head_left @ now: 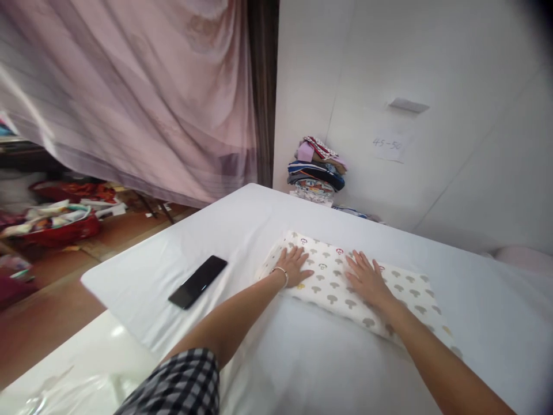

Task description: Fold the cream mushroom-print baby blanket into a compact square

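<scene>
A white cloth (341,285) printed with grey mushrooms and a few red and yellow ones lies folded in a long flat strip on the white-covered table (302,346). Flat on its left end rests my left hand (294,268), fingers spread, a bracelet round the wrist. My right hand (367,279) presses on the middle of the cloth, its fingers also stretched out. Neither hand grips anything. Parts of the cloth under my palms and right forearm are hidden.
A black phone (199,281) lies left of the cloth. Folded clothes (317,170) are stacked beyond the table's far edge, by a white cabinet (453,75). A pink curtain (173,86) hangs at the back left. A red basket (64,225) of fabrics stands on the floor.
</scene>
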`<state>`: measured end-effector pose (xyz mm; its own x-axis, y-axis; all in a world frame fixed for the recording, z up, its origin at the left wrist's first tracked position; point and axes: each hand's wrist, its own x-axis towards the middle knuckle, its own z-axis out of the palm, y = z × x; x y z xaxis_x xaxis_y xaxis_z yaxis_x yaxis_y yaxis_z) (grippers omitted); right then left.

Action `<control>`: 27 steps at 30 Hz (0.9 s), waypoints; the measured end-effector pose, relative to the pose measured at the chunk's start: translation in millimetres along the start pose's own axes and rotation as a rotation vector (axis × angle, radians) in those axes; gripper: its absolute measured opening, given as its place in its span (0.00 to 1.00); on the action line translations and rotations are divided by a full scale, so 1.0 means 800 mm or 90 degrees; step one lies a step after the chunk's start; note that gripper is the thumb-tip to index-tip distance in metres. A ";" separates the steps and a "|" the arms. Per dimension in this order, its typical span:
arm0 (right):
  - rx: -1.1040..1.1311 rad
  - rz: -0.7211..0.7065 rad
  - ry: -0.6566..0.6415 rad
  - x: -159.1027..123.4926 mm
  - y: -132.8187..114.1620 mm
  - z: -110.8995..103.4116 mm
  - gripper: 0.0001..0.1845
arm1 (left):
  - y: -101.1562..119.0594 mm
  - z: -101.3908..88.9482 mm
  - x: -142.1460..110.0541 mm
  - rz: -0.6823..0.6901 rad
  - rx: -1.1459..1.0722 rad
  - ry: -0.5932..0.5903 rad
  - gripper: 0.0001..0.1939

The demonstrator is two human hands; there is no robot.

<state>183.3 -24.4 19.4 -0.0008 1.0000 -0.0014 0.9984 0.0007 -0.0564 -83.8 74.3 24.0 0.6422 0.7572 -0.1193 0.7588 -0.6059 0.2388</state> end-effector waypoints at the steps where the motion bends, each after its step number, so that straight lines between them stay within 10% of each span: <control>1: -0.004 -0.015 0.013 -0.011 -0.004 0.005 0.32 | 0.001 -0.001 0.000 0.001 -0.007 -0.003 0.40; 8: 0.025 0.012 -0.033 -0.050 -0.006 0.023 0.32 | 0.008 -0.016 -0.009 -0.006 -0.067 0.022 0.36; 13: -0.023 0.097 0.071 -0.111 0.058 0.026 0.31 | -0.011 -0.003 -0.076 0.019 -0.037 0.177 0.31; 19: 0.094 0.239 0.031 -0.168 0.119 0.041 0.34 | -0.029 0.017 -0.122 0.052 -0.065 0.182 0.30; 27: 0.343 0.561 0.112 -0.210 0.189 0.011 0.39 | -0.057 -0.004 -0.130 -0.415 -0.398 0.305 0.24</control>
<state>334.1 -192.0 2.6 0.7660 0.6325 -0.1153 0.4847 -0.6860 -0.5426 -185.4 24.1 28.2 -0.0908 0.9950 -0.0407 0.6647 0.0910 0.7415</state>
